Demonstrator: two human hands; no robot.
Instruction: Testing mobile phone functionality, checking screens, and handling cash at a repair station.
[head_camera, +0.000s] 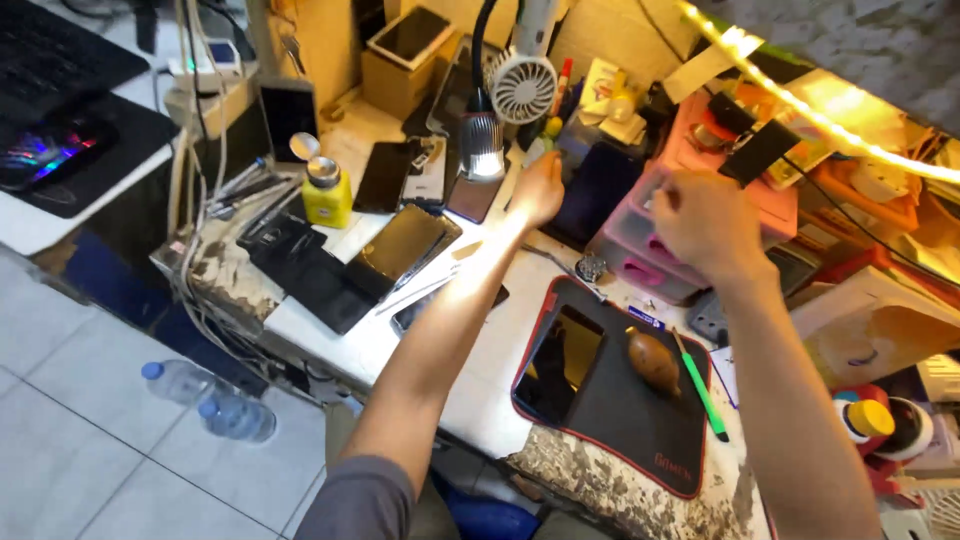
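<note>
Two hands are raised over a crowded repair counter (470, 380). The left hand (537, 188) reaches toward the back, beside the lit gooseneck lamp (482, 145), fingers loosely together; whether it pinches anything cannot be told. The right hand (705, 222) is curled into a fist against the pink drawer unit (640, 235), seemingly at a drawer front; its contents stay hidden. A dark phone (558, 362), a brown bulb blower (653, 362) and a green tool (700, 385) lie on the black mat (620, 420), within easy reach.
</note>
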